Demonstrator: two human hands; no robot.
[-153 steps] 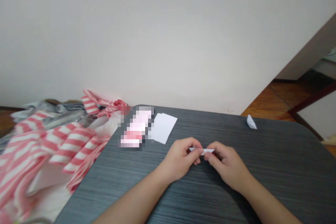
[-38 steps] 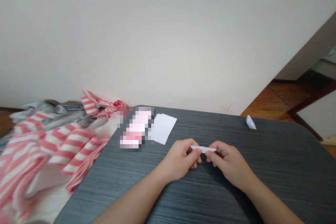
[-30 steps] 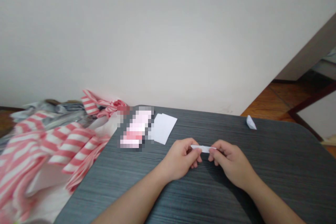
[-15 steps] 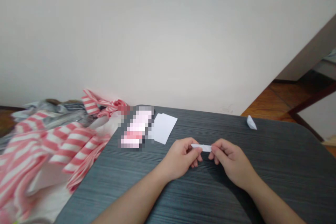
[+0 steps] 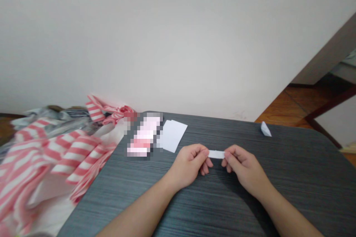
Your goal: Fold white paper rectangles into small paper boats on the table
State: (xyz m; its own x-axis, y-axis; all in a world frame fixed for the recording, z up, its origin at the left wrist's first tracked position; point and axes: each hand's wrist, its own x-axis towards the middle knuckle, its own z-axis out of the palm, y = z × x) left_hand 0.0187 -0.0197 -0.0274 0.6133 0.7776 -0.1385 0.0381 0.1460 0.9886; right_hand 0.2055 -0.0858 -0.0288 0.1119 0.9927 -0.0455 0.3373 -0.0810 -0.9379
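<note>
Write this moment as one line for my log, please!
left hand: pinches folded white paper strip | right hand: pinches its other end | nearby: white paper sheet, folded paper shape

Paper sheet (image 5: 174, 136) just left of left hand (image 5: 189, 164)

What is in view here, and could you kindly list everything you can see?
table: one, dark grey grained top, under the hands
paper strip: one, white, held between the hands above the table
paper sheets: apparently two, white, overlapping on the table, left of the hands
pixelated object: one, pink and white, on the table beside the sheets; kind cannot be told
folded paper piece: one, whitish, at the table's far right edge
striped cloth: one heap, pink and white, left of the table
grey cloth: one, behind the striped cloth
wall: one, off-white, behind the table
wooden floor: orange-brown, far right
left hand: one, pinching the strip's left end
right hand: one, pinching its right end
</note>
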